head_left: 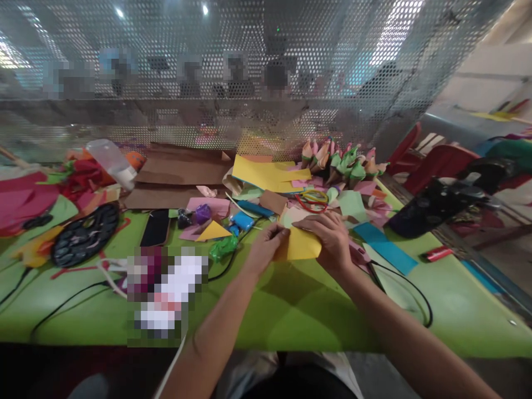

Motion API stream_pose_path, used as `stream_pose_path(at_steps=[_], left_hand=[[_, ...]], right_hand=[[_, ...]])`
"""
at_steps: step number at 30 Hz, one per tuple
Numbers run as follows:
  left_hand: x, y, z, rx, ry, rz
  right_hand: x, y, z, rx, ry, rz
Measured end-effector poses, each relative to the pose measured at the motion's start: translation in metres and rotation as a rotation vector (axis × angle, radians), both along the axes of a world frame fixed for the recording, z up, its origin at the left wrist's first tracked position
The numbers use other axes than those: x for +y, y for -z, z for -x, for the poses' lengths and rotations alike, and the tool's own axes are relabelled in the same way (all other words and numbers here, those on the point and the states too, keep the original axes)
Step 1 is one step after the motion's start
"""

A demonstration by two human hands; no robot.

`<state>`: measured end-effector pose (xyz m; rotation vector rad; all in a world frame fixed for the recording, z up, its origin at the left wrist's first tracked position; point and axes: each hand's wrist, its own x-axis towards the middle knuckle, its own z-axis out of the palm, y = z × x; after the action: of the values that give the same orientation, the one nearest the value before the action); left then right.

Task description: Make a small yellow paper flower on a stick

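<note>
A small sheet of yellow paper (300, 246) is held between my two hands above the green table. My left hand (270, 244) pinches its left edge with thumb and fingers. My right hand (330, 235) grips the upper right part, fingers bent over the top edge. Just behind the hands lie red and yellow rubber-like loops (313, 200) and a brown paper piece (273, 203). To the left of my left hand are a green crumpled bundle (223, 248) and a folded yellow paper triangle (214, 231).
Paper cones (336, 160) stand in a cluster at the back right. Brown paper sheets (183, 166) lie at the back. A phone (155, 228), a black oval object (85, 235) and cables are on the left; a dark bottle (415, 213) and a red lighter-like item (438, 254) are right.
</note>
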<state>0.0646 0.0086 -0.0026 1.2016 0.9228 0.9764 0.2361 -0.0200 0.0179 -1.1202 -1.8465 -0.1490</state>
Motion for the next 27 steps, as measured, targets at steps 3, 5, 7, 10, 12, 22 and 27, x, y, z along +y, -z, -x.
stream_pose_path(at_steps=[3,5,7,10,12,22,27], left_hand=[[-0.0011,-0.0017,-0.0009,-0.027,0.019,0.005],[-0.0022,-0.0026,-0.0015,-0.035,0.023,0.001],[-0.0032,-0.0028,-0.0019,-0.036,0.014,0.006],[-0.0039,-0.0019,-0.0022,-0.035,-0.016,0.015],[-0.0039,-0.0011,-0.0024,-0.031,-0.020,0.015],[-0.0010,-0.0011,-0.0015,-0.078,-0.207,-0.057],[0.0015,0.0008,-0.0012,-0.084,-0.211,-0.019]], right_hand=[[-0.0005,0.0002,-0.0015,-0.019,0.004,0.002],[-0.0016,-0.0002,-0.0014,-0.023,0.006,-0.019],[-0.0030,-0.0008,-0.0001,-0.025,0.010,-0.046],[-0.0052,-0.0004,0.0027,-0.039,0.029,-0.045],[-0.0061,0.0011,0.0040,-0.052,0.047,-0.030],[-0.0089,0.0025,0.0044,-0.081,0.013,-0.040],[-0.0080,0.0038,0.0062,-0.079,-0.022,0.016]])
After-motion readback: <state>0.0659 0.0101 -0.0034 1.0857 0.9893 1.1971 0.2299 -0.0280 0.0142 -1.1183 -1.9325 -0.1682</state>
